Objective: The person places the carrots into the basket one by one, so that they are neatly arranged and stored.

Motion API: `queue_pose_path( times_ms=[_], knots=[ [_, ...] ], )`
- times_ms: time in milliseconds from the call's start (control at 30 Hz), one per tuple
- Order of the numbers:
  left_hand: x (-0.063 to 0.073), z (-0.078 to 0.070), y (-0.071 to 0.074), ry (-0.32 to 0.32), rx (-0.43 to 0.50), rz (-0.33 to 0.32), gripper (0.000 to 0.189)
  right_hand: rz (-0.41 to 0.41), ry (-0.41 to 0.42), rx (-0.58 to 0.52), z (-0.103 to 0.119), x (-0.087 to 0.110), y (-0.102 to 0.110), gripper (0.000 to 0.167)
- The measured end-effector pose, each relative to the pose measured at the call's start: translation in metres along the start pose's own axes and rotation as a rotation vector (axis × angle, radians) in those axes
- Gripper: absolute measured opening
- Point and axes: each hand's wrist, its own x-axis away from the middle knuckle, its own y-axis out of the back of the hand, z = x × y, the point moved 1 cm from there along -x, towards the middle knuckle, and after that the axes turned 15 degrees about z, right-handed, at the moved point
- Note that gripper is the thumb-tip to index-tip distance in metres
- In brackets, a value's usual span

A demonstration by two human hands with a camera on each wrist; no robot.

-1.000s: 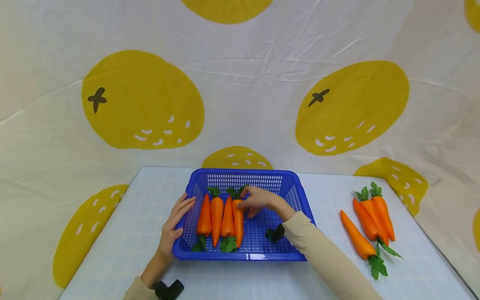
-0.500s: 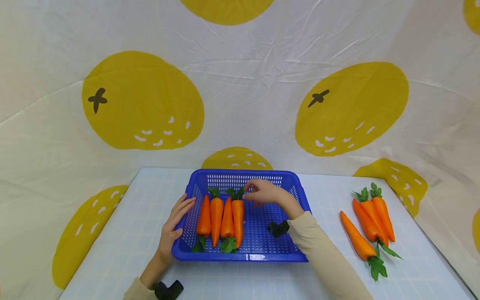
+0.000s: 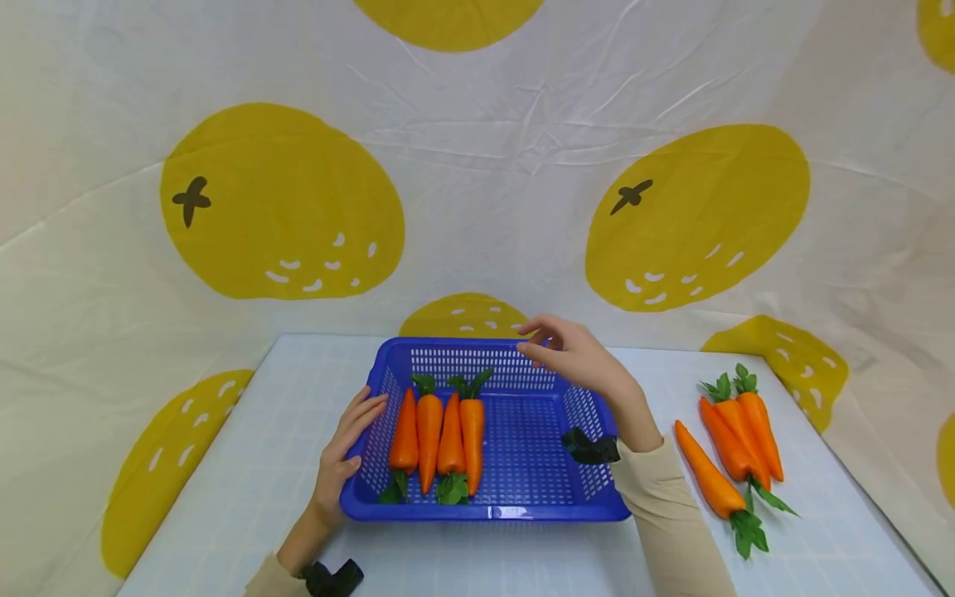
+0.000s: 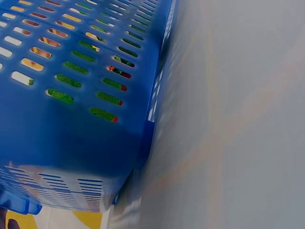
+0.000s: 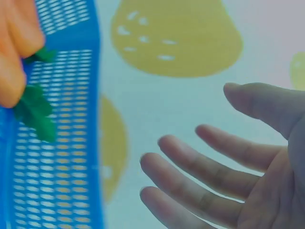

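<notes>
A blue plastic basket (image 3: pixel 488 512) stands on the table, its walls full of slots. Several orange carrots (image 3: pixel 429 431) lie side by side in its left half, their leafy tops pointing alternately to the back and front. My left hand (image 3: pixel 345 452) rests with extended fingers on the basket's left rim. Above the back right part of the basket, my right hand (image 3: pixel 578 352) is raised with nothing in it. In the right wrist view the fingers (image 5: pixel 205 167) are spread and apart from the basket wall (image 5: pixel 71 143).
To the right of the basket, several more carrots (image 3: pixel 739 439) lie on the table (image 3: pixel 231 464), one a little apart from a bunch. A white cloth (image 3: pixel 492 182) printed with yellow fruit hangs behind the table.
My right hand has let go of the rightmost carrot in the basket, then risen and moved right and back. The left hand has stayed on the rim.
</notes>
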Motion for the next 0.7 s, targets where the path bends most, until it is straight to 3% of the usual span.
queue_pose_path(
  times_ms=[133, 367, 700],
  knots=[
    [0.0, -0.001, 0.0, 0.02, 0.002, 0.004, 0.055, -0.084, -0.022, 0.081, 0.013, 0.022, 0.01, 0.029],
    [0.0, 0.0, -0.002, -0.008, -0.005, 0.0, 0.054, -0.222, -0.119, 0.174, 0.02, 0.066, 0.024, 0.031],
    [-0.002, 0.0, 0.001, -0.002, 0.021, 0.001, 0.054, -0.391, -0.289, 0.298, -0.013, 0.131, 0.048, 0.03]
  ],
)
